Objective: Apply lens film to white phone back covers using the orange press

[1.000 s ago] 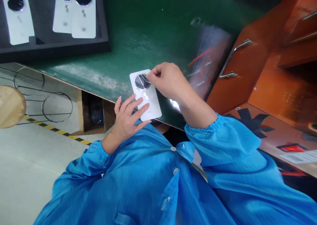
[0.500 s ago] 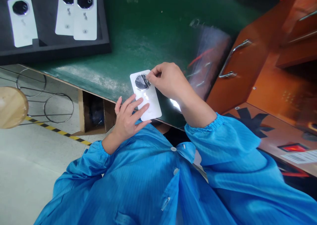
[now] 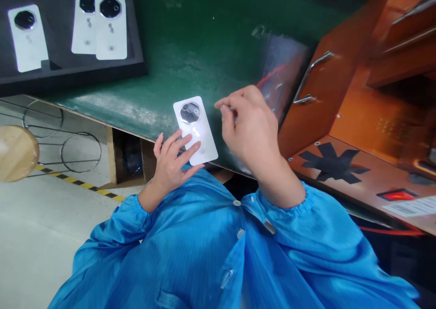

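A white phone back cover (image 3: 201, 142) with a dark octagonal camera ring (image 3: 190, 113) lies at the near edge of the green table (image 3: 190, 50), partly overhanging it. My left hand (image 3: 168, 161) holds the cover's lower end, fingers spread flat on top. My right hand (image 3: 252, 127) hovers just right of the cover and does not touch it. Its thumb and forefinger are pinched together; I cannot see anything between them. Blue sleeves cover both of my arms.
A black foam tray (image 3: 68, 75) at the far left holds three more white covers (image 3: 111, 27). An orange metal cabinet (image 3: 340, 105) with handles stands at the right, a clear plastic bag (image 3: 279, 68) against it. A wooden stool (image 3: 15, 152) and wire rings (image 3: 80, 152) are below left.
My right hand has lifted off the camera ring and moved right, away from the cover. The left hand keeps holding the cover in place. The view shifted slightly.
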{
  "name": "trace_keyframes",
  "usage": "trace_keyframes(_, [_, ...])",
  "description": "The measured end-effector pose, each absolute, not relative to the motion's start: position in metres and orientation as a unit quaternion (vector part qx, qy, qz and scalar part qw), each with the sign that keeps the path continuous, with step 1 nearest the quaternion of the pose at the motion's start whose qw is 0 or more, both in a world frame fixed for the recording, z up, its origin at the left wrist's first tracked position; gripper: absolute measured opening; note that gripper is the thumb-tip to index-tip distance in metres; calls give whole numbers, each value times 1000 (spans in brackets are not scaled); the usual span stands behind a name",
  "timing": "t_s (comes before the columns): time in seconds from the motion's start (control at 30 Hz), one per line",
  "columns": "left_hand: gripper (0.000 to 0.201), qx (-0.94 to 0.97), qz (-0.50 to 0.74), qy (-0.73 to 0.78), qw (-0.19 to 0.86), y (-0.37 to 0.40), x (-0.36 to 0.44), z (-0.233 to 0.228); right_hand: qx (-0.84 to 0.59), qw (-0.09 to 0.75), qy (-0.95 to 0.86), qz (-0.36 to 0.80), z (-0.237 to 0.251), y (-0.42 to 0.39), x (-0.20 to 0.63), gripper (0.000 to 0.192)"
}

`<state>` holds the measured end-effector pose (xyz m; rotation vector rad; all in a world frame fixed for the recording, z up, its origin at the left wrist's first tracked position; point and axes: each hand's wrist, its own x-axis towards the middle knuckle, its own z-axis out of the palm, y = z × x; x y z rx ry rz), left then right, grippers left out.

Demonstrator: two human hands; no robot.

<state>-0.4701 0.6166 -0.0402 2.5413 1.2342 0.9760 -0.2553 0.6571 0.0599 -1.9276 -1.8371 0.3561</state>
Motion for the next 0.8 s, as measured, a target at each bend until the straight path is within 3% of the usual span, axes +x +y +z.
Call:
trace_keyframes(0.1, [51,856,312,407,70,619,-474,-40,-640,224,-728,102,48,626,-259,30])
trace_keyframes(0.2, [29,864,306,394,69,623,-482,-36,-558,187,-803,93,39,595,-265,39])
trace_keyframes(0.3, [23,862,348,360,78,624,-488,-24,-500,177,-845,58,40,571,-270,41])
trace_keyframes(0.47, [25,876,390,271,84,626,-473,18,-502,271,-818,-74,62,550,-260,34])
trace_keyframes(0.57, [34,860,441,240,92,632,-446,51,-502,349,-786,-90,83,534,-231,33])
trace_keyframes(0.63, [46,798,529,248,146,638,-421,73,-507,403,-759,-62,96,513,-206,31])
trace_keyframes(0.7, [43,741,551,275,266,646,-392,92,-537,448,-713,-56,104,483,-181,24])
trace_keyframes(0.8, [33,740,365,293,483,659,-339,108,-594,491,-622,-139,106,434,-149,26])
